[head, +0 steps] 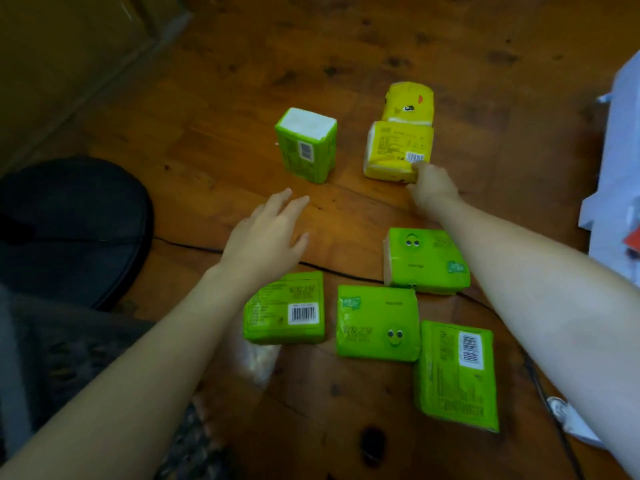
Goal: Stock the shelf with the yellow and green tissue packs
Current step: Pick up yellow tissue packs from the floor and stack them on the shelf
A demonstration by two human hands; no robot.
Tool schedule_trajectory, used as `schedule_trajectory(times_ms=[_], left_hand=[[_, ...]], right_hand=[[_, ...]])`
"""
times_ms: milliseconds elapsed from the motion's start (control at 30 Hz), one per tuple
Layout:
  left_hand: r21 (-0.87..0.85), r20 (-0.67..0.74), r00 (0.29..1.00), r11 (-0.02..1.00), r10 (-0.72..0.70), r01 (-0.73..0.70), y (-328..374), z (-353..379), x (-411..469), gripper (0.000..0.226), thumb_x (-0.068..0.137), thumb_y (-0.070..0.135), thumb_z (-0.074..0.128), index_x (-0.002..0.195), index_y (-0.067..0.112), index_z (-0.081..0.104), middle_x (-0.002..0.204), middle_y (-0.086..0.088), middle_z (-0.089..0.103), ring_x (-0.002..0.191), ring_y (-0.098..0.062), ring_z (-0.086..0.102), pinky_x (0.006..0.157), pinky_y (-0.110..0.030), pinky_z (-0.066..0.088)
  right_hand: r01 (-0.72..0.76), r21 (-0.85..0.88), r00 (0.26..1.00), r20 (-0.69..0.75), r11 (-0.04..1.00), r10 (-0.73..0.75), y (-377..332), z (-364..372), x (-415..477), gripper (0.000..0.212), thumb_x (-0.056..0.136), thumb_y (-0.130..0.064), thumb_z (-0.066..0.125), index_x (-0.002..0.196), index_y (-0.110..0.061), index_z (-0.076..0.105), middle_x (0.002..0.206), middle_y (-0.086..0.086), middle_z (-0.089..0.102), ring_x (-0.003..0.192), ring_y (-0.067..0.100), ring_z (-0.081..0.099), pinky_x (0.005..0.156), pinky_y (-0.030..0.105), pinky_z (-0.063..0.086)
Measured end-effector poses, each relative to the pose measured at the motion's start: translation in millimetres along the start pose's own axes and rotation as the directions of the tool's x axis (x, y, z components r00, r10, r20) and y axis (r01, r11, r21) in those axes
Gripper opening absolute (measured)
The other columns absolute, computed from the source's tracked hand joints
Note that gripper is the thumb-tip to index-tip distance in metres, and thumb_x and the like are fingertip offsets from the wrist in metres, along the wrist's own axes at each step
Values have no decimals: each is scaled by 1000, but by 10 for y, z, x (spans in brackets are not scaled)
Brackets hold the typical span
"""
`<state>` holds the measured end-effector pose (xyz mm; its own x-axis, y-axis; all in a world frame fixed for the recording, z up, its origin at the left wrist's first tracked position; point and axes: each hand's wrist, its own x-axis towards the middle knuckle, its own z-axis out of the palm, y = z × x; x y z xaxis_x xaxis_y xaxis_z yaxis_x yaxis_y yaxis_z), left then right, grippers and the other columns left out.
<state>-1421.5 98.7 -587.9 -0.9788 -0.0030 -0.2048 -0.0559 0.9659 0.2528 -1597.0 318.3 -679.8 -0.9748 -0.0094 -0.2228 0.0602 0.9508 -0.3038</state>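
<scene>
Two yellow tissue packs lie on the wooden floor: a near one (396, 150) and a far one with a face print (408, 102) right behind it. My right hand (431, 188) grips the near yellow pack at its lower right corner. A green pack (306, 145) stands upright to the left. My left hand (268, 233) hovers with fingers spread, just below that upright pack and apart from it. Several more green packs lie flat nearer to me, among them one (285, 308) under my left wrist, one (377, 323) in the middle and one (426, 259) beside my right forearm.
A black cable (194, 247) runs across the floor under the packs. A dark round seat (76, 230) is at the left. White bags and paper (616, 168) pile at the right edge. A cardboard-coloured wall or box (69, 57) fills the top left.
</scene>
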Motion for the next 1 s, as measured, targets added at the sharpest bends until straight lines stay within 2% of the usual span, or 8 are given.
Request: schedule_trajectory(times_ms=[100,233,300,467,633,767,900,1000], left_hand=[[-6,26,1000,1000,1,-1,33,8,-11,57,95,32,47,147,25,25,156,-1,17,140,-25,27,103,-40,34],[-12,37,999,1000,14,-14,72,1,-14,56,95,33,47,146,24,26,156,-1,15,140,-24,25,104,-39,34],[-14,40,999,1000,19,-19,83,-2,-17,55,95,34,47,146,24,28,156,-1,15,141,-23,24,103,-40,34],[-1,44,998,999,34,-34,82,-14,-14,54,95,34,46,146,23,29,156,-3,16,140,-25,25,103,-41,35],[9,75,997,1000,14,-15,55,3,-4,54,95,34,46,146,23,28,156,-3,16,140,-25,25,103,-41,35],[23,86,996,1000,14,-16,63,5,-1,55,95,34,46,146,23,28,156,-3,15,140,-25,25,102,-39,36],[41,98,995,999,25,-29,79,8,-9,54,95,35,46,145,23,29,156,-4,15,140,-25,25,102,-40,36],[46,102,995,999,15,-20,61,16,-2,54,95,34,47,145,24,30,155,-5,16,140,-26,26,102,-42,36]], right_hand=[[9,-85,996,-90,996,-17,-5,-17,-89,35,90,-6,45,123,-10,55,124,22,56,115,38,53,91,42,45],[36,-102,991,-123,994,-49,50,-87,-160,36,89,-5,48,123,-10,56,123,21,56,114,38,53,87,41,45],[57,-35,989,-138,998,-61,111,-85,-167,41,87,-6,49,128,-13,51,125,19,52,115,38,51,88,42,44],[-59,245,994,100,968,35,163,-79,-66,62,86,-11,53,143,-16,31,136,17,49,125,33,45,101,33,36],[-73,196,995,86,978,57,121,23,-111,48,85,-14,50,133,-9,42,130,19,54,121,36,50,100,37,41],[112,126,991,63,986,-121,153,72,-250,43,86,-12,49,129,-8,49,127,14,58,121,31,51,102,38,39],[379,60,910,159,924,-383,90,19,-485,33,90,-13,48,122,-13,57,123,-1,61,138,16,31,115,44,5],[425,149,841,299,893,-451,0,-46,-647,26,93,-14,48,116,-16,59,115,-4,67,140,11,25,114,48,-1]])
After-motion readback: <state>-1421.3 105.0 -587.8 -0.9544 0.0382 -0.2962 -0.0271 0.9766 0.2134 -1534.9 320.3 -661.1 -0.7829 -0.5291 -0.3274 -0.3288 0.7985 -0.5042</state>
